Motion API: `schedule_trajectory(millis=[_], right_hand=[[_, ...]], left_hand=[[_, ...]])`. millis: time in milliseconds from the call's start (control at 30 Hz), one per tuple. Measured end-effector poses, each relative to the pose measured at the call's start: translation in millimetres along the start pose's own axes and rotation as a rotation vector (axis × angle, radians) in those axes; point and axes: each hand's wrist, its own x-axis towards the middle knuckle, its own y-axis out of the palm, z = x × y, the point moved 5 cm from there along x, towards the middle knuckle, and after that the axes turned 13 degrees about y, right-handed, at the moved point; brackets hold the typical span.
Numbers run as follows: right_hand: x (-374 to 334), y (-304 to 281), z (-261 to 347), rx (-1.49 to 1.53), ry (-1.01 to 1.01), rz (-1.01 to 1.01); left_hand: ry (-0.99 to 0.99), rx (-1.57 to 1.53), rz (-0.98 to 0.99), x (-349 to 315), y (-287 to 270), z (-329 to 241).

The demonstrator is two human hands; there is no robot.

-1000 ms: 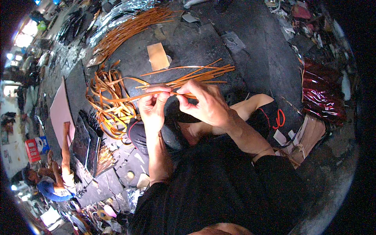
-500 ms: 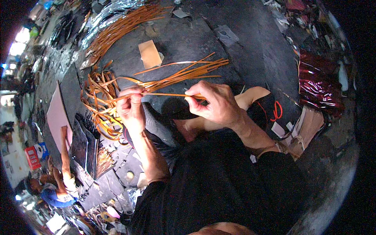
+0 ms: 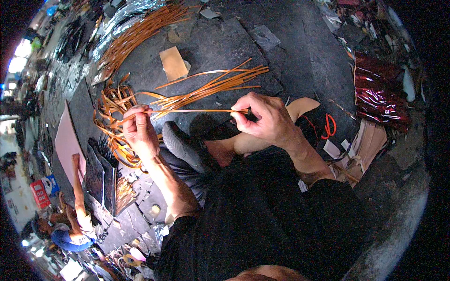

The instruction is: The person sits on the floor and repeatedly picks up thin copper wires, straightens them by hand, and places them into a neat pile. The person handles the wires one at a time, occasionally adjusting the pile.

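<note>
A narrow orange-brown strip (image 3: 192, 111) is stretched level between my two hands, above my crossed legs. My left hand (image 3: 140, 131) pinches it at one end, thumb against fingers. Closed round the other end is my right hand (image 3: 261, 117), its fingers curled. Just beyond the strip, a bundle of straight orange strips (image 3: 211, 89) lies on a dark board. A tangled heap of orange strips (image 3: 112, 107) sits beside my left hand. My shoe (image 3: 183, 143) shows below the strip.
A tan rectangular piece (image 3: 173, 64) and a long bundle of brown strips (image 3: 140, 37) lie farther off. Red-handled scissors (image 3: 329, 126) and glossy dark-red sheets (image 3: 379, 93) are at the right. At the left, another person (image 3: 70, 229) reaches onto a pink sheet (image 3: 68, 140).
My hands have moved apart, the left hand to the left and the right slightly right. A longer length of the strip now shows between them. The view has shifted slightly.
</note>
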Motion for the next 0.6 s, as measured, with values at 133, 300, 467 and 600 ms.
schedule_trajectory(millis=[133,300,467,600], right_hand=[[-9.2,5.1,-15.3,0.035,0.014,0.017],[-1.3,-34.3,-43.5,-0.04,0.291,0.077],[16.4,-78.1,-102.0,-0.035,0.387,-0.011],[10.0,-79.7,-155.0,-0.492,0.016,-0.319]], left_hand=[[-0.068,-0.036,0.024,-6.0,0.5,10.6],[-0.246,-0.172,-0.199,-7.9,-21.5,20.6],[-0.473,-0.21,-0.364,2.0,-56.4,67.2],[-0.629,0.53,0.141,-22.8,-112.7,142.4]])
